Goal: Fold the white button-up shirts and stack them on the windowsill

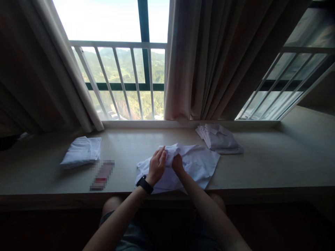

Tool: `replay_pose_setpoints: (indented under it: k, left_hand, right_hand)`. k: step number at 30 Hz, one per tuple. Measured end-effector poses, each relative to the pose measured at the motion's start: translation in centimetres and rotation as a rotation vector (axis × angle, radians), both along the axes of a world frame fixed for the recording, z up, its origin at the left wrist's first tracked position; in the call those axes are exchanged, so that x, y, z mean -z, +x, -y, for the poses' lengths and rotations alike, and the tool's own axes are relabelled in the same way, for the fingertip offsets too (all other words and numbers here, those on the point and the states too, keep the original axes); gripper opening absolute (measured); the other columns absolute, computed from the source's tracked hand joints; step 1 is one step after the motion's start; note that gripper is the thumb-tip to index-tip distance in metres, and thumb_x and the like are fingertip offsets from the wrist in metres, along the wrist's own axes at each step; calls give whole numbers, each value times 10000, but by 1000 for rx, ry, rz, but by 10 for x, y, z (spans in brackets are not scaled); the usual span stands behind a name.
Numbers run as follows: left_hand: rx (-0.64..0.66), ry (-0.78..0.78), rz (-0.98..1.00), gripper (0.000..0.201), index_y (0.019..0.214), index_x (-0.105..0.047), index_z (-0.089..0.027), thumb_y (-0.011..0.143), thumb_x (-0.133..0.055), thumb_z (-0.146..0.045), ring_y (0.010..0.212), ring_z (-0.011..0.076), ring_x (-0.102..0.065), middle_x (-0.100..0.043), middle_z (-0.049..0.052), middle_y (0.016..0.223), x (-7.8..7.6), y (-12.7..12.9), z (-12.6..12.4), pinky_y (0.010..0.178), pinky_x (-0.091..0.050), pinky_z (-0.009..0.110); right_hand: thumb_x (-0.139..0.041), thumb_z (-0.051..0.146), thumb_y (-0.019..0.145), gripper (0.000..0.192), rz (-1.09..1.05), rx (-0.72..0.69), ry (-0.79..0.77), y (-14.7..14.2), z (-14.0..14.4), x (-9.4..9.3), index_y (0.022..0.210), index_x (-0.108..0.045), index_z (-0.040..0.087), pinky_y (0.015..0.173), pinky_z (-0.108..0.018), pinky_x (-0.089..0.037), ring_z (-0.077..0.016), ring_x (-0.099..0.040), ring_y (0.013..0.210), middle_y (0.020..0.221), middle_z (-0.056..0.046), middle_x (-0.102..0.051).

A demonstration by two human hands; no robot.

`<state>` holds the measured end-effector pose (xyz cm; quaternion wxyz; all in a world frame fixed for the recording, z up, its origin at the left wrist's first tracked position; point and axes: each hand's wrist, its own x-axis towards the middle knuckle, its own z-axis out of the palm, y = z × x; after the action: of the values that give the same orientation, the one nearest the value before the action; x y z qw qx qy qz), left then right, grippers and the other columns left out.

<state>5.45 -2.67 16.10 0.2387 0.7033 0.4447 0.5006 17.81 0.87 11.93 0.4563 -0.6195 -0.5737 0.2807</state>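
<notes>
Both hands' fingers clutch white shirt [193, 164]; right hand [178, 164] partly hidden behind left hand [157, 166].

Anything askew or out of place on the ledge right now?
Only the white shirt in the middle: it lies rumpled and skewed, bunched in the left hand and right hand. The folded piles left and right look neat.

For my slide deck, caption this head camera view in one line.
Both hands, left and right, bunch a white shirt on a window ledge.
</notes>
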Motion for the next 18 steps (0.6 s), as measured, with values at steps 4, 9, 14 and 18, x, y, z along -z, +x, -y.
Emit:
replay_pose_setpoints:
  k: [4, 9, 14, 18]
  left_hand:
    - [-92, 63, -202, 680, 1499, -380, -196, 885, -623, -361, 1341, 292, -496, -531, 149, 1435, 28, -7, 24, 1118, -412, 452]
    - [-241, -107, -405, 353, 1237, -598, -229, 896, -521, -183, 1102, 242, -634, -632, 103, 1271, 52, -29, 21, 920, -509, 355]
    - [-329, -200, -470, 233, 946, -636, -223, 818, -487, -97, 867, 233, -639, -685, 62, 916, 41, -70, -5, 758, -457, 311]
    - [-301, -47, -198, 211, 807, -594, -224, 763, -460, -67, 785, 220, -579, -634, 39, 786, 1, -99, -34, 714, -403, 299]
  right_hand:
    - [-531, 433, 828, 252, 69, 178, 59, 13, 4, -31, 819, -648, 210, 756, -358, -498, -296, -683, 841, 862, -112, -720]
    - [-556, 462, 790, 310, -10, 275, 206, 27, 16, -58, 972, -619, 218, 794, -371, -499, -300, -663, 936, 965, -100, -712]
    - [-609, 478, 763, 340, -146, 256, 285, 44, 26, -66, 957, -624, 198, 824, -396, -502, -282, -651, 922, 963, -82, -706]
    - [-709, 498, 707, 371, -330, 208, 261, 62, 23, -79, 912, -648, 195, 802, -366, -514, -256, -651, 893, 929, -69, -713]
